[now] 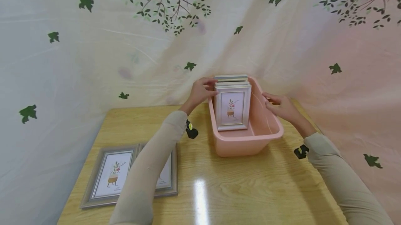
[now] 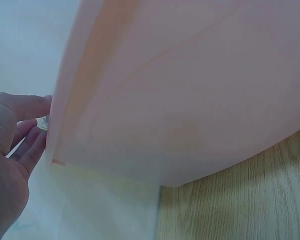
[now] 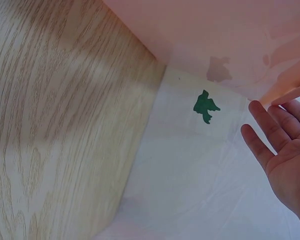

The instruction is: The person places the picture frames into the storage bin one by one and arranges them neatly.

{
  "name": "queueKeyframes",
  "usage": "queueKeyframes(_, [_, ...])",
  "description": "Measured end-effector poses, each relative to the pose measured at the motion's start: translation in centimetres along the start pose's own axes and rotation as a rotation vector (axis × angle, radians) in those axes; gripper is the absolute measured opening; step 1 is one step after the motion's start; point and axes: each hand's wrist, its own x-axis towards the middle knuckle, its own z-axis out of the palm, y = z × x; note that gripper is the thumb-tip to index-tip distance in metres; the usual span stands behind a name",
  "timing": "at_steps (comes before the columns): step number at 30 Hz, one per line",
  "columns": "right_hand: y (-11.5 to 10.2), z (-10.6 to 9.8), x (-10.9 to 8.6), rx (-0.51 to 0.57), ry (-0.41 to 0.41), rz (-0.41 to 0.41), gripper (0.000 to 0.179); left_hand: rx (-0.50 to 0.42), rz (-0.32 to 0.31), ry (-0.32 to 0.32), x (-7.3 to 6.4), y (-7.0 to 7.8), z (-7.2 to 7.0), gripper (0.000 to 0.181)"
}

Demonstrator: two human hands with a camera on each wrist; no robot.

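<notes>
A pink plastic bin [image 1: 247,147] stands on the wooden table, with several picture frames [image 1: 232,108] upright in its left part. The front one is white and holds a potted-plant print. At the upper left edges of this row my left hand [image 1: 203,89] grips, thumb at the front frame and fingers farther back. In the left wrist view, the bin's wall [image 2: 190,90] hides most of what that hand [image 2: 15,140] holds. My right hand [image 1: 281,106] touches the bin's right rim; in the right wrist view its fingers [image 3: 270,130] are extended against the outside.
Two grey picture frames [image 1: 108,172] lie flat at the table's left front, partly covered by my left sleeve. A pale cloth [image 1: 94,61] printed with leaves and birds hangs behind the wooden table [image 1: 244,190]. Each wrist carries a small black device [image 1: 301,152].
</notes>
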Motion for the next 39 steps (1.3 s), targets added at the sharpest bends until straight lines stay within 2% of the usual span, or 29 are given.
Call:
queueKeyframes(4, [-0.3,0.0,-0.1,0.005,-0.012,0.006,0.050,-0.035,0.024,0.006,-0.4,-0.1,-0.7,0.046])
queueKeyframes(11, [-0.6,-0.2,-0.2,0.007,-0.029,0.028,0.051,-0.069,0.010,0.001,-1.5,-0.2,-2.1,0.047])
queueKeyframes(16, [-0.8,-0.4,-0.2,0.009,-0.052,0.041,0.053,-0.049,0.010,0.009,-2.5,-0.7,-3.1,0.045])
queueKeyframes(25, [-0.9,-0.7,-0.3,0.010,-0.067,0.031,0.053,0.020,-0.027,-0.039,-5.3,-1.5,-5.4,0.046])
queueKeyframes(39, [-1.0,-0.9,-0.2,-0.001,-0.112,0.052,0.056,0.137,-0.058,-0.091,-9.7,-4.1,-10.1,0.045])
